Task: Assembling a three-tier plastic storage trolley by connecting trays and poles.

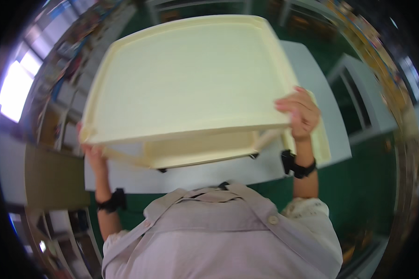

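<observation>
A large cream plastic tray-like top [191, 79] with a raised rim fills the middle of the view, its far side tilted up. Below it shows a cream lower shelf [205, 149] with slanting posts at its sides and small black wheels or feet [161, 170]. Whether the posts are joined to the top is hidden. At the near left corner my left hand [94, 153] is closed on the rim, its fingers partly hidden. My right hand [300, 111] grips the near right edge, fingers bent over the rim. Each wrist wears a black band.
A white table [312, 69] lies beneath, with another cream plastic piece [319, 139] on it beside my right forearm. A grey frame-like unit [363, 97] stands on the green floor at right. Shelves with blurred goods [56, 107] line the left; a cabinet [56, 179] stands near left.
</observation>
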Tool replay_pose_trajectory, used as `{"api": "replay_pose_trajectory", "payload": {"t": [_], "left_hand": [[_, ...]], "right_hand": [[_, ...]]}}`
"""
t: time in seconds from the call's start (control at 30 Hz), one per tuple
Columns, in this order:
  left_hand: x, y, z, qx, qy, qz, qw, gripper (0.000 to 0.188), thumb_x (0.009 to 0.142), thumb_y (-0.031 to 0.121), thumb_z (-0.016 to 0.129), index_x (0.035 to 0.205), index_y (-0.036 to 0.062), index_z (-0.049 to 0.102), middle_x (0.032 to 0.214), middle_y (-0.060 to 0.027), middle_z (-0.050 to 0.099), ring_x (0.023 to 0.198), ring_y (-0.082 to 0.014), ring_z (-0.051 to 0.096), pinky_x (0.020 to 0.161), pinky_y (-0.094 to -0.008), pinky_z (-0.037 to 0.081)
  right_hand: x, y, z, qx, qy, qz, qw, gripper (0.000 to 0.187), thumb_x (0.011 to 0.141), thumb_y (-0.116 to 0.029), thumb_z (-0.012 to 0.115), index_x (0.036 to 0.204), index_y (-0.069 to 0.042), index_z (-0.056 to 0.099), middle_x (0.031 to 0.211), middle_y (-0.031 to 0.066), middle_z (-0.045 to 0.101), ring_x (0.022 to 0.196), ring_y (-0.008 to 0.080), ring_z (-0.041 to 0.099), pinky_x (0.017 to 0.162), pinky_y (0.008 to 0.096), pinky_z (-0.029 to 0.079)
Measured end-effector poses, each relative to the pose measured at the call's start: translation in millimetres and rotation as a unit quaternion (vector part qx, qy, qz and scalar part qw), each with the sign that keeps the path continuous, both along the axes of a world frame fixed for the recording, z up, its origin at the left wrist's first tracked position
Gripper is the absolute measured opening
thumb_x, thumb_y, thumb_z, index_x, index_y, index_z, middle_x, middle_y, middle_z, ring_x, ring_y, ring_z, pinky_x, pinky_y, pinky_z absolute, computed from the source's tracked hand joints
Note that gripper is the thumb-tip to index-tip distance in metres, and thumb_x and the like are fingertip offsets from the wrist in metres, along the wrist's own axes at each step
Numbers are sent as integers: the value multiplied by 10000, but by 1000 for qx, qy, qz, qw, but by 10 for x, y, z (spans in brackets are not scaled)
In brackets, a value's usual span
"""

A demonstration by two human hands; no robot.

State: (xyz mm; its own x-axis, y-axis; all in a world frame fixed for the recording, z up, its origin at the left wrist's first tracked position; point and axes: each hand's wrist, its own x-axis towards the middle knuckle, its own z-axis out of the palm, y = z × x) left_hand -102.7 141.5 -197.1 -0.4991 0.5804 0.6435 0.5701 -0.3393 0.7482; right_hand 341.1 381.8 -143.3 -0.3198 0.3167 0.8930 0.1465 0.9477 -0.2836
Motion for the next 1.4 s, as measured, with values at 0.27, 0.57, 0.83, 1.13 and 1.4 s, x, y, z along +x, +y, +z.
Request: {"api": "replay_pose_trajectory", "payload": {"t": [0.27,0.57,0.83,1.13,1.4], "left_hand": [[429,189,-64,-28,-182,-22,983,555,724,7,580,1191,69,288,929,-93,520,673,-129,573,496,-237,472],[475,218,-41,-60,-187,-25,980,399,747,4,523,1121,50,394,830,-57,567,668,-124,588,465,-212,439],[436,201,-187,-97,-157,-1,983,190,701,31,571,884,0,528,720,-44,580,559,-115,541,468,-240,426],[71,-53,-43,65,-136,-132,980,549,718,284,567,1189,47,415,1165,-114,466,1146,-201,391,966,-335,279],[175,337,1147,-171,325,-128,921,459,880,350,337,1262,96,365,1324,-87,347,1268,-252,244,1026,-475,132]], "right_hand": [[-101,-314,253,-66,-144,-92,983,144,729,-104,494,702,-17,606,759,101,613,796,256,579,889,426,348],[-1630,-1018,183,127,-311,-111,935,402,669,-191,639,1041,-71,545,1069,61,560,1004,234,532,871,404,385],[-1621,-1026,1,198,-204,-56,957,288,651,-76,595,937,-51,594,950,49,623,884,222,605,659,274,499],[-1581,-1092,35,181,-224,-42,957,296,654,-91,586,949,-60,592,954,65,617,878,227,605,662,285,503],[-1598,-1030,-27,192,-213,-33,957,194,749,-109,541,920,-44,604,915,78,624,850,237,610,658,288,501]]}}
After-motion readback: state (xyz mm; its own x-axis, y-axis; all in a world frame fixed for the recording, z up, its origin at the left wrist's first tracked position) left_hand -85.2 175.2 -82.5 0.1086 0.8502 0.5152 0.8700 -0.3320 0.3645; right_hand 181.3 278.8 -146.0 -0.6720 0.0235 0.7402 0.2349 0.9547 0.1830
